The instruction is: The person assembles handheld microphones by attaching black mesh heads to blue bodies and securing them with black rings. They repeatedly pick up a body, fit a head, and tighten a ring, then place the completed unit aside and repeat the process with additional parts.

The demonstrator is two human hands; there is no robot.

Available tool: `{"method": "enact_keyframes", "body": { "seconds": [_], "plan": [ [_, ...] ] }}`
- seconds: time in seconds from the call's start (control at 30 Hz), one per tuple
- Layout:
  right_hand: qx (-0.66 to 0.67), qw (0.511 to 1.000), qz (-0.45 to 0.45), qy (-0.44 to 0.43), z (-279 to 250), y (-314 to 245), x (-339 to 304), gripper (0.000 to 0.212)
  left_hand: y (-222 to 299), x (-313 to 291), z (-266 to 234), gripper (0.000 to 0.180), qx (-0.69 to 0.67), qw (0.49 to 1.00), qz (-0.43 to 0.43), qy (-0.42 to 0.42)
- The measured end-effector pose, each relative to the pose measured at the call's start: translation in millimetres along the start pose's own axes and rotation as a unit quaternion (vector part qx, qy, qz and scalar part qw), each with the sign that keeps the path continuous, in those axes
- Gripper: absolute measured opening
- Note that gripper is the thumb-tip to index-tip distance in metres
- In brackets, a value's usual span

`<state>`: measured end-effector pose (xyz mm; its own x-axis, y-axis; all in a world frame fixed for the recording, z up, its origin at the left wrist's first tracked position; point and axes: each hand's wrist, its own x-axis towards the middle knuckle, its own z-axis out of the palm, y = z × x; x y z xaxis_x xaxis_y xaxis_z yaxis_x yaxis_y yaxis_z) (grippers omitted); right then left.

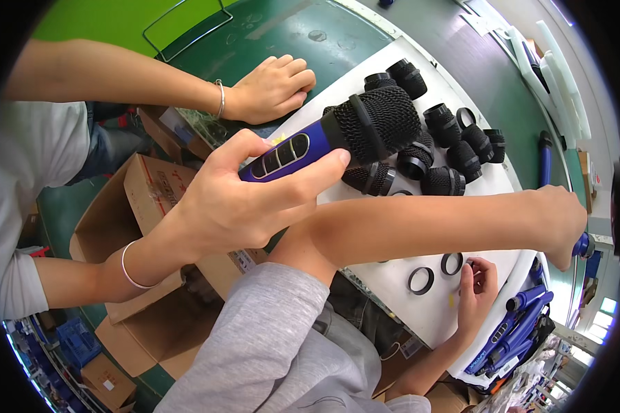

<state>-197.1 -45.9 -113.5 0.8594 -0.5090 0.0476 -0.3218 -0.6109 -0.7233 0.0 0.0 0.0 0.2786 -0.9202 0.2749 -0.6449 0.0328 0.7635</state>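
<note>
My left arm reaches across to the right. My left hand (563, 224) is closed round a blue microphone handle (584, 246), whose end shows below the fingers. Lower down, over the white board, my right hand (479, 286) has its fingers curled in; something small and dark shows at the fingertips, too hidden to name. Beside it lie two black rings, one close (452, 263) and one farther left (420, 281). A co-worker's hand (244, 193) holds up a blue microphone (293, 151) with a black mesh head, large in the middle of the view.
Several black microphone heads (463, 160) lie on the white board (420, 316). Blue handles fill a tray (513, 334) at the lower right. The co-worker's other hand (272, 89) rests closed on the green table (310, 34). Open cardboard boxes (148, 199) stand at the left.
</note>
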Motion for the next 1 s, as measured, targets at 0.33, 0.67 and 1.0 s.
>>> {"method": "enact_keyframes", "body": {
  "seconds": [0.33, 0.67, 1.0],
  "plan": [
    [-0.017, 0.999, -0.024, -0.016, 4.5, 3.2, -1.1, 0.015, -1.3, -4.2, 3.0, 0.028, 0.006, 1.000, 0.002, -0.029],
    [0.303, 0.931, 0.008, 0.203, -15.6, 16.0, -1.5, 0.039, 3.5, -6.5, 8.0, 0.041, 0.033, 0.997, -0.005, -0.067],
    [0.293, 0.907, -0.148, 0.265, -71.4, -18.7, -5.3, 0.057, 19.7, -28.8, 13.3, 0.044, 0.122, 0.980, 0.107, -0.116]
  ]
}}
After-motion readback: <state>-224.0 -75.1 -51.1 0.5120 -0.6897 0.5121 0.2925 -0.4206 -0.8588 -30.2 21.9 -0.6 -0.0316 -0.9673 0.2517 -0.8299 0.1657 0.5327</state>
